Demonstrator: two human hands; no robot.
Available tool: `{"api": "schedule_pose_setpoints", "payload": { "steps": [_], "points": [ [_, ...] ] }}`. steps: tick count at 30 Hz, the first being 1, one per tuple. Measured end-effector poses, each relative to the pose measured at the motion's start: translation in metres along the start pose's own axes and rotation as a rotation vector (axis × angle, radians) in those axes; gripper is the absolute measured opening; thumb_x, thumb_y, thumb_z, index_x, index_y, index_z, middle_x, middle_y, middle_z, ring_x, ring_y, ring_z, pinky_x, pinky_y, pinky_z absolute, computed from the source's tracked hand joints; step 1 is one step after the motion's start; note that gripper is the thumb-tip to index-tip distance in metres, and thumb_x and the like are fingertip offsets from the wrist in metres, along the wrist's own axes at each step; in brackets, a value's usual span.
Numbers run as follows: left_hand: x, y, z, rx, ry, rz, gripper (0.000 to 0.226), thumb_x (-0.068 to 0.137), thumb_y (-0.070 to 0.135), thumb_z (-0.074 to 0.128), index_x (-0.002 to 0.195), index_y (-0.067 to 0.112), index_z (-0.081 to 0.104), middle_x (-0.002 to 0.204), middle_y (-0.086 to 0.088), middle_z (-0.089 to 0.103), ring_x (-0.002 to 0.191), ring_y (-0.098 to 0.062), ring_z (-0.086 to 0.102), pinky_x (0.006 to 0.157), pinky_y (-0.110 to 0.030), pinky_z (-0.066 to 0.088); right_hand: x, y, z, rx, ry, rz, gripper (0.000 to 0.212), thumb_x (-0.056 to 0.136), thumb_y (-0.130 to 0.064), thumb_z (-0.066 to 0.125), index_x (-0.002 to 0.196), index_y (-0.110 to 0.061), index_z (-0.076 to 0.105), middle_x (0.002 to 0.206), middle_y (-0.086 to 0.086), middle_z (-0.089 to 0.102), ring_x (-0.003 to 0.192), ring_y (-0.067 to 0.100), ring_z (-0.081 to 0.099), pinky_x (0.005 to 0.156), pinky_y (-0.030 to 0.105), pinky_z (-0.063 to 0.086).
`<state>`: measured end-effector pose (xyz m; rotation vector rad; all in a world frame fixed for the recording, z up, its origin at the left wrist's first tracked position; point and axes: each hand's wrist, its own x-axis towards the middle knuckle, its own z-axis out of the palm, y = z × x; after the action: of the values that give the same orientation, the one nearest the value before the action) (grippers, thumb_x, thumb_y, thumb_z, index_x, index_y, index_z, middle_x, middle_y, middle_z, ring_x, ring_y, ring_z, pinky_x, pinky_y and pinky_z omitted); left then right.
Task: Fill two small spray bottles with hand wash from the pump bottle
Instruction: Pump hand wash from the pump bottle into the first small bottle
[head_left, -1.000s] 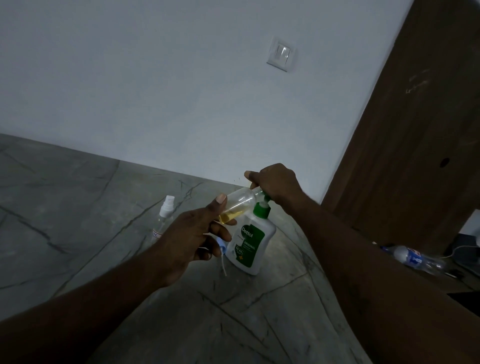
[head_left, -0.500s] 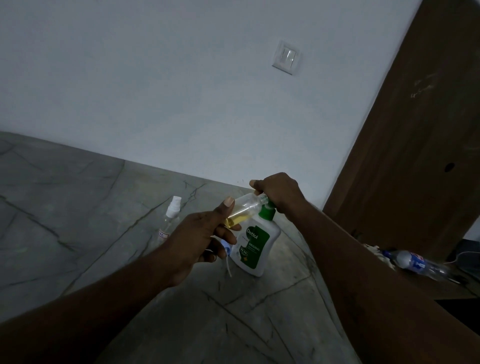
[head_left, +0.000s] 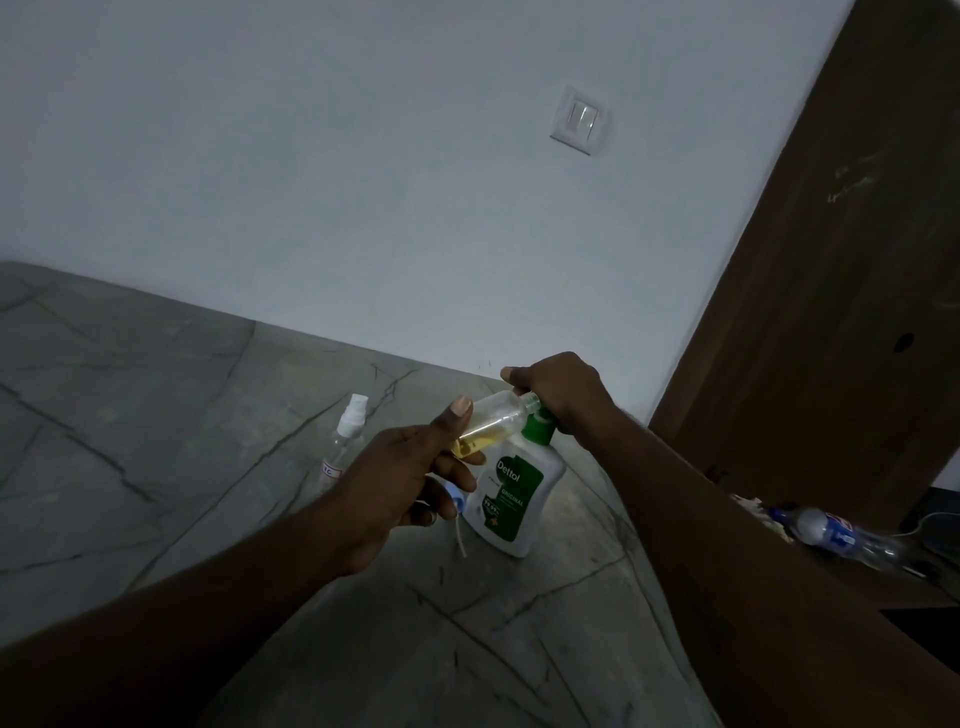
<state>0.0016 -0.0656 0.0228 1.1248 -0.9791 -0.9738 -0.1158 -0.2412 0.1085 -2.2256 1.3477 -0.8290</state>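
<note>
A white pump bottle (head_left: 511, 499) with a green label and green collar stands on the grey marbled surface (head_left: 156, 441). My right hand (head_left: 558, 392) covers its pump head. My left hand (head_left: 400, 478) holds a small clear spray bottle (head_left: 491, 423) tilted, its open mouth at the pump spout; yellow liquid pools in its lower end. The same hand's lower fingers also pinch the removed spray cap (head_left: 456, 503), whose dip tube hangs down. A second small spray bottle (head_left: 345, 439) with a white cap stands upright to the left.
A white wall with a light switch (head_left: 581, 120) rises behind the surface. A brown wooden door (head_left: 831, 312) stands at the right. A plastic water bottle (head_left: 836, 535) lies on a dark ledge at the far right, beside a cable.
Hands and bottles keep the same pose; only the camera view has shifted slightly. The yellow liquid in the tilted bottle looks about the same.
</note>
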Motion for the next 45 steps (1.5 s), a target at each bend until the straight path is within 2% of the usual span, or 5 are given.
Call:
{"api": "schedule_pose_setpoints", "payload": {
  "steps": [3,15,21,35,45],
  "points": [
    [0.0,0.0,0.0,-0.001,-0.002,-0.003,0.067,0.084,0.071,0.051,0.096,0.011,0.079,0.08,-0.005,0.074,0.057,-0.015,0.059,0.054,-0.024,0.045,-0.002,0.001,0.0,0.005,0.001,0.006,0.036,0.09,-0.043,0.07,0.086,-0.008,0.076,0.071,-0.001,0.067,0.076,0.02,0.063,0.073,0.036,0.049],
    [0.0,0.001,0.001,-0.034,-0.005,0.043,0.057,0.083,0.066,0.054,0.097,0.016,0.077,0.086,-0.005,0.076,0.056,-0.017,0.059,0.055,-0.027,0.045,-0.002,-0.01,-0.021,-0.07,0.056,-0.16,0.06,0.097,-0.064,0.051,0.066,-0.018,0.075,0.059,-0.004,0.066,0.051,0.013,0.061,0.064,0.03,0.048],
    [0.0,0.001,0.003,-0.044,0.017,0.063,0.049,0.084,0.058,0.059,0.098,0.012,0.071,0.084,-0.002,0.075,0.052,-0.015,0.058,0.051,-0.025,0.044,-0.007,-0.009,-0.019,0.034,0.038,-0.064,0.072,0.097,-0.071,0.042,0.071,-0.014,0.077,0.072,0.002,0.07,0.062,0.015,0.06,0.055,0.027,0.042],
    [0.002,0.0,0.005,-0.041,0.04,0.107,0.049,0.08,0.06,0.063,0.096,0.015,0.072,0.09,-0.002,0.076,0.051,-0.016,0.058,0.052,-0.028,0.043,-0.005,-0.001,-0.012,0.221,-0.048,0.106,0.068,0.086,-0.073,0.06,0.087,-0.007,0.075,0.072,0.005,0.059,0.055,0.017,0.045,0.047,0.025,0.035],
    [0.001,0.001,0.005,-0.011,0.047,0.101,0.048,0.082,0.059,0.061,0.099,0.016,0.071,0.092,-0.002,0.076,0.051,-0.015,0.059,0.052,-0.027,0.045,0.002,-0.013,-0.026,0.15,-0.017,0.028,0.064,0.087,-0.071,0.062,0.083,-0.008,0.077,0.069,0.003,0.063,0.057,0.016,0.052,0.048,0.024,0.04]
  ]
}}
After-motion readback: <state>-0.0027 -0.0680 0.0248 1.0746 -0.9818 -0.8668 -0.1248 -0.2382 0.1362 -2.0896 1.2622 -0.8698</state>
